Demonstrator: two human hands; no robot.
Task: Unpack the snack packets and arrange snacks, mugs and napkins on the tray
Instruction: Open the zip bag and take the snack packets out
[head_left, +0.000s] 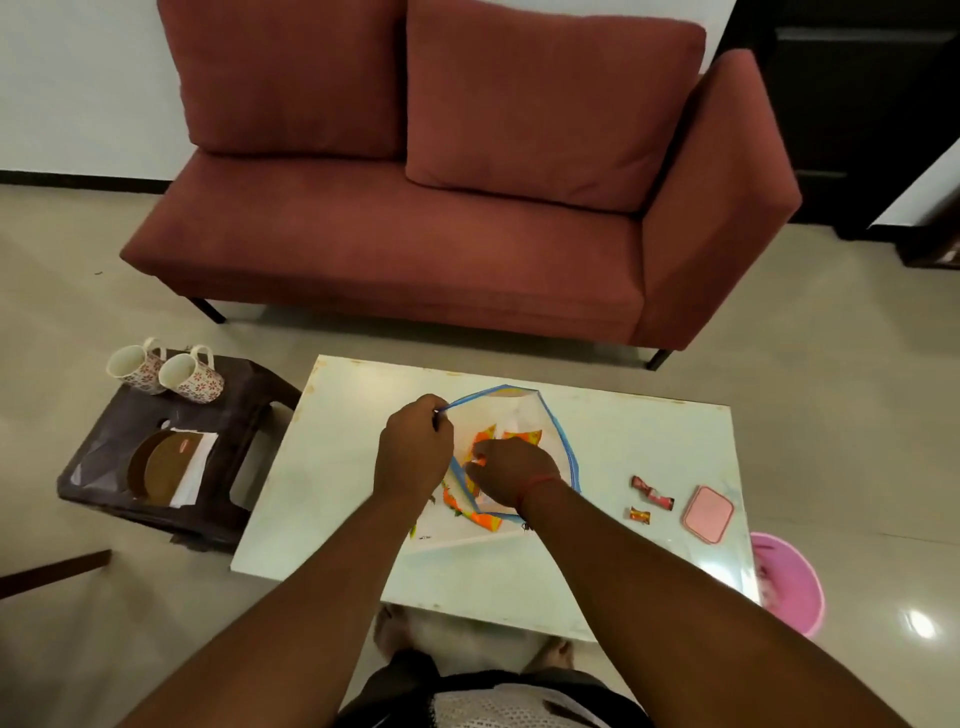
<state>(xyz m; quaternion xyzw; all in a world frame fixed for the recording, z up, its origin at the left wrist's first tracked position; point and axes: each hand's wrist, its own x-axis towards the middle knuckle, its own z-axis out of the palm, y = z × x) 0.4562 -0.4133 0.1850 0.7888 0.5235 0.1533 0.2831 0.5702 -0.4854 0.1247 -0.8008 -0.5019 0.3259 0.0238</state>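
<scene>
A clear zip bag (524, 410) with a blue rim lies open on the white table (613, 431). My left hand (413, 449) pinches the bag's rim at its left side and holds the mouth open. My right hand (506, 470) reaches inside the bag, fingers curled on an orange snack packet (480, 447). More orange packets (467, 506) show through the bag near my wrists. Two floral mugs (166, 370) lie on their sides on a dark stool (244, 410) to the left, beside a brown round tray (161, 470) and white napkins (200, 457).
Two small wrapped candies (652, 492) and a pink flat case (707, 513) lie on the table's right part. A pink bucket (789, 582) stands on the floor at the right. A red sofa (415, 218) stands behind the table.
</scene>
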